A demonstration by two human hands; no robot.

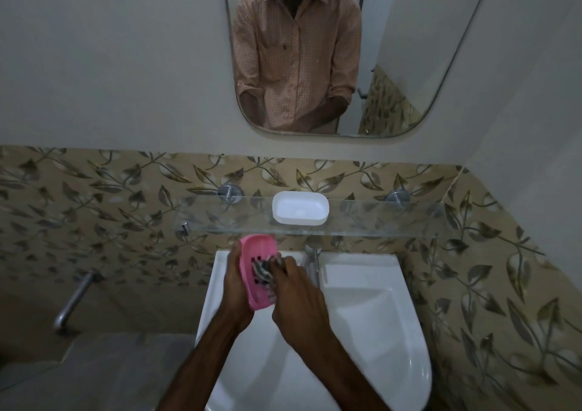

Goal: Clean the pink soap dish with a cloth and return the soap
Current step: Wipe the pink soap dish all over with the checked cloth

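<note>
My left hand (234,288) holds the pink soap dish (256,253) tilted on its edge above the white basin (362,316), with its slotted inside facing right. My right hand (299,310) presses a small striped grey cloth (264,273) against the inside of the dish. A white oval dish base or tray (300,207) sits on the glass shelf (378,218) behind the hands. No soap bar is visible.
A chrome tap (312,259) stands at the basin's back, just right of my hands. The mirror (393,48) above shows a person in a checked orange shirt. A metal pipe (74,300) juts from the leaf-patterned tiles at left.
</note>
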